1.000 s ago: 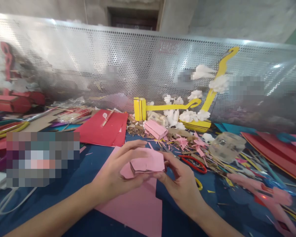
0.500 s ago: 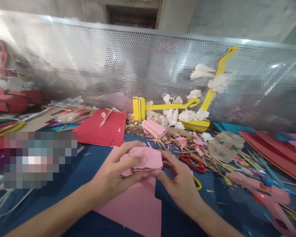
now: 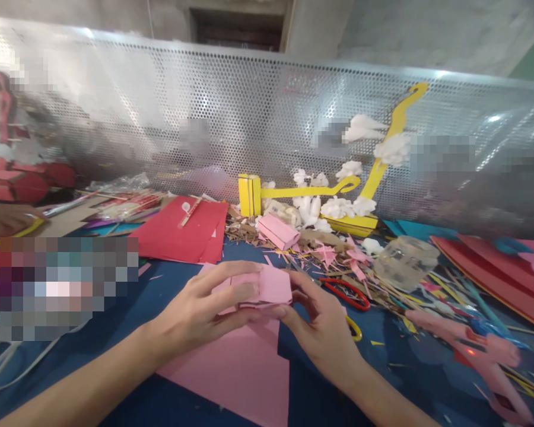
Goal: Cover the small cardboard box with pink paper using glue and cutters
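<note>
Left hand (image 3: 204, 302): half open, holding the pink box (image 3: 273, 286), middle
Your right hand (image 3: 323, 323): curled, gripping its right end

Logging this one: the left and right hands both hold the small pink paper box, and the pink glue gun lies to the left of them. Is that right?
Not quite: the pink glue gun lies to the right, as the head view shows. The left hand and right hand do both hold the small pink paper box.

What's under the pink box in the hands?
Pink paper, on the blue table. What's straight below the pink box is hidden by it and the left hand.
</note>
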{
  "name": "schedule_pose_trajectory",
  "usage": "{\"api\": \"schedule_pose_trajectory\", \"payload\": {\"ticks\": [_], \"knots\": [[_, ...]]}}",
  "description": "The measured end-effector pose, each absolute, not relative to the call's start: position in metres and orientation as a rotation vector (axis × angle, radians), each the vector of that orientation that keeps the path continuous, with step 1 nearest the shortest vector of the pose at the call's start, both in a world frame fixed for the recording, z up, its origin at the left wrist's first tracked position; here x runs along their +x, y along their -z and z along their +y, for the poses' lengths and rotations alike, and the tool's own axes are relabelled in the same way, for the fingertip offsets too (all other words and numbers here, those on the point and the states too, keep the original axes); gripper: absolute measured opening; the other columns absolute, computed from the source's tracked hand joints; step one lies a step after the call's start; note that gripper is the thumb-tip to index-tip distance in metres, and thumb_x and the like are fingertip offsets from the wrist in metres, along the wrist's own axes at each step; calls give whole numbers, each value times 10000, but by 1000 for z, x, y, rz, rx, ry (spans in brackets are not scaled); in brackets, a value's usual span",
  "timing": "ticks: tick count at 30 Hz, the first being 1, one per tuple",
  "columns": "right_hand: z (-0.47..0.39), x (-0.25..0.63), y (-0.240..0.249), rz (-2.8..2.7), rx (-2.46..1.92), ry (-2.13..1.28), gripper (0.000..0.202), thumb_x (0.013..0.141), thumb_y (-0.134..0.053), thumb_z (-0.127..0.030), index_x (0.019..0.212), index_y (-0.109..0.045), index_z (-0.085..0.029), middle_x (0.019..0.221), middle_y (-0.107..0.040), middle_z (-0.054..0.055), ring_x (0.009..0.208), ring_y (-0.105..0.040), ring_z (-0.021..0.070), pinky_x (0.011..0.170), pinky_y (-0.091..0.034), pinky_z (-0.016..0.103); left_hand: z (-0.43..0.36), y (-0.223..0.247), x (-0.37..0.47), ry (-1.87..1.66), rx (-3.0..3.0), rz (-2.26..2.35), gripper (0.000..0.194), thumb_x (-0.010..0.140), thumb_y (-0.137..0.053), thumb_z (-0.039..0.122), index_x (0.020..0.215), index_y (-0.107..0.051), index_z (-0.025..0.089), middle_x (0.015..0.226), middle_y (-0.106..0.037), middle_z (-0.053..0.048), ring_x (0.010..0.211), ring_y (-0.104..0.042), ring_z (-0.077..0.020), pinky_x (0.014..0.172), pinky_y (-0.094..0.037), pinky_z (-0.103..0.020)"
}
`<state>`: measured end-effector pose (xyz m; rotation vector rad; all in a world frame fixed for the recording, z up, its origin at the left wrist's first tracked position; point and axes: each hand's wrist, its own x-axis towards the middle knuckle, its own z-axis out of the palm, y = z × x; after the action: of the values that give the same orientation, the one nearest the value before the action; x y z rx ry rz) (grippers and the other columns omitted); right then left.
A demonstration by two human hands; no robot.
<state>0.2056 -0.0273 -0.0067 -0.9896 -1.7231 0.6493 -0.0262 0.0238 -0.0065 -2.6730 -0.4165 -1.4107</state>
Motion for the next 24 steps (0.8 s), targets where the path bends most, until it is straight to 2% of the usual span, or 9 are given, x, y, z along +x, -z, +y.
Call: {"api": "schedule_pose_trajectory", "payload": {"ticks": [5, 10, 18, 20, 22, 24], "knots": [[-28, 205, 6, -1712, -982, -667, 376, 939, -731, -473, 1241, -685, -253, 1032, -730, 41, 848, -657, 198, 812, -584, 308, 28, 7, -27, 1494, -2713, -312, 417, 910, -766, 142, 1295, -606, 151, 1351, -661, -175, 1206, -688, -223, 983, -620, -337], [-29, 206, 5, -1713, -973, -672, 392, 947, -710, -499, 1252, -694, -253, 1002, -732, 46, 816, -659, 204, 787, -586, 314, 27, 8, -25, 1488, -2706, -364, 438, 891, -780, 145, 1292, -611, 193, 1366, -672, -161, 1177, -715, -240, 935, -646, -348], [-28, 204, 2, -1681, -976, -690, 382, 931, -729, -502, 1213, -706, -246, 991, -739, 55, 801, -669, 208, 778, -599, 326, 28, 6, -23, 1498, -2698, -368, 399, 924, -723, 141, 1294, -599, 222, 1335, -689, -147, 1169, -719, -248, 919, -643, -367], [-26, 203, 3, -1650, -989, -713, 385, 912, -752, -501, 1189, -709, -237, 997, -748, 61, 818, -684, 215, 780, -605, 330, 26, 9, -19, 1512, -2770, -452, 397, 936, -702, 142, 1301, -583, 243, 1384, -650, -149, 1240, -678, -266, 964, -625, -407], [-23, 203, 6, -1575, -995, -758, 379, 911, -748, -509, 1162, -710, -227, 1030, -760, 72, 868, -706, 227, 788, -610, 333, 22, 12, -14, 1633, -2871, -642, 491, 935, -708, 174, 1372, -510, 276, 1479, -563, -166, 1336, -610, -301, 1028, -594, -479], [-18, 203, 10, -1440, -979, -835, 368, 936, -708, -530, 1128, -707, -216, 1047, -768, 83, 915, -721, 237, 789, -612, 335, 18, 15, -9, 1863, -2987, -891, 704, 904, -757, 233, 1478, -355, 304, 1515, -507, -189, 1338, -608, -313, 1039, -587, -511]]}}
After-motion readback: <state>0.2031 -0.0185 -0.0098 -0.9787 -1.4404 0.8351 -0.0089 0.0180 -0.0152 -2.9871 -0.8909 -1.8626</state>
